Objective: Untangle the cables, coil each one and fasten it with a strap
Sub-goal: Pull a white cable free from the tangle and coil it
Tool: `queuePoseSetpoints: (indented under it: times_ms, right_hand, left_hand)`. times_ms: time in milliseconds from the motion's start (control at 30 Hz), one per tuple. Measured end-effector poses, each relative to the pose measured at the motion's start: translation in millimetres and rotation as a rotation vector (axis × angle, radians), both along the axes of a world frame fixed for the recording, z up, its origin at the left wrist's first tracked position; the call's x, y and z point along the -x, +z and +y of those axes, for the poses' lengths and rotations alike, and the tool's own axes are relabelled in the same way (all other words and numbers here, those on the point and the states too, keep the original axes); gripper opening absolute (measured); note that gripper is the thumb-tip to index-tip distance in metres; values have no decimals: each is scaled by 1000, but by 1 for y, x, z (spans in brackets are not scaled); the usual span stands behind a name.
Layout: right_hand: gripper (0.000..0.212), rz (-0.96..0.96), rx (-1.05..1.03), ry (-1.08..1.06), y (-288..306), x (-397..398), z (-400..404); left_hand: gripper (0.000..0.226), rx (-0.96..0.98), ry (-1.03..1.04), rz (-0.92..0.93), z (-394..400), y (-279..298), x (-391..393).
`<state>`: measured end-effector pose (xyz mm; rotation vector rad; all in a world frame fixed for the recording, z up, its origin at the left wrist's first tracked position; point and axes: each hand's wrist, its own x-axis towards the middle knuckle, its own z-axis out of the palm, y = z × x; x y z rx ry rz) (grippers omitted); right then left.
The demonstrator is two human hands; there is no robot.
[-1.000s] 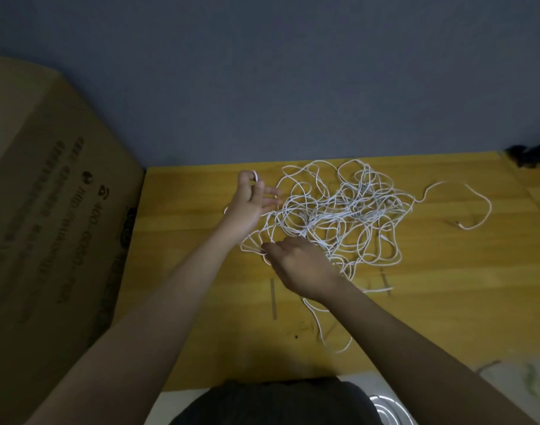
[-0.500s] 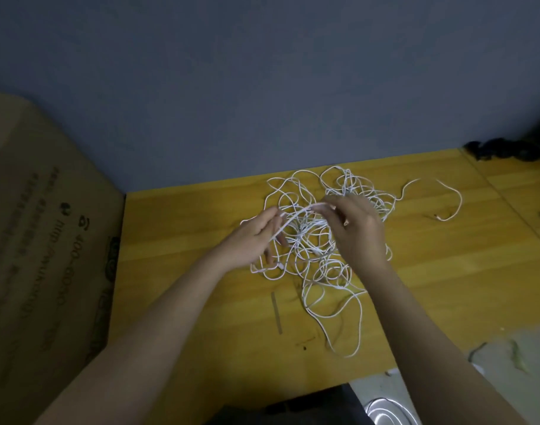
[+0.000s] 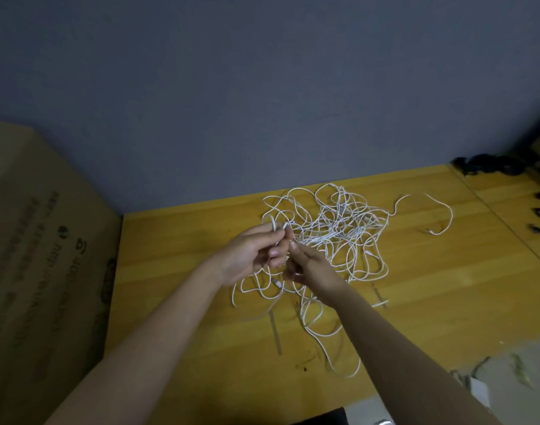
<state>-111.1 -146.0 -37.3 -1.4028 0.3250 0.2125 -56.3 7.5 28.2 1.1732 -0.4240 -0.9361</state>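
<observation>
A tangle of thin white cables (image 3: 342, 231) lies on the yellow wooden table (image 3: 176, 240), loops spreading from the middle toward the right. One loose end (image 3: 434, 232) curls out to the far right. My left hand (image 3: 253, 254) is raised at the tangle's left edge and pinches a white cable loop between thumb and fingers. My right hand (image 3: 308, 265) sits right beside it, fingers curled around a strand of the same cable. A long strand (image 3: 333, 357) trails down toward the table's near edge.
A large cardboard box (image 3: 38, 271) stands against the table's left side. Dark straps (image 3: 489, 165) lie at the far right corner, with a few more small dark pieces (image 3: 539, 213) along the right. A grey wall rises behind the table.
My right hand has come back from the middle of the tangle to meet my left hand at its left edge. Both now hold a cable loop lifted off the table.
</observation>
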Motion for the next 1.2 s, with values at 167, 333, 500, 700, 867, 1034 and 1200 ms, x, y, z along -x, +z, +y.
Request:
queuePoseSetpoints:
  times_ms: [167,333,500,700,867,1034,1200]
  right_hand:
    - [48,-38,552,0,-10,12,6]
    - [27,-352,1518,356,-16,27,10]
    - [18,-576,1342,410,4,38,-3]
    - [14,-418,988,36,31,36,-61]
    - [23,-373,773,-88,54,14,-64]
    - [31,-225,223,114,60,11,-51]
    - [15,-286,166,158,62,16,-38]
  left_hand:
    - [24,48,173,159,-11,-2,-7]
    - [27,74,439,295,-42,-16,-21]
    - [21,-347,413,-249,-51,-44,-31]
    - [27,-780,-59,-722,-28,-64,-37]
    - [40,-280,-199,-122,-40,-32,-16]
    - [52,-89,-220,226,-39,-8,-12]
    - [50,-129,-67,206,-35,-1,-18]
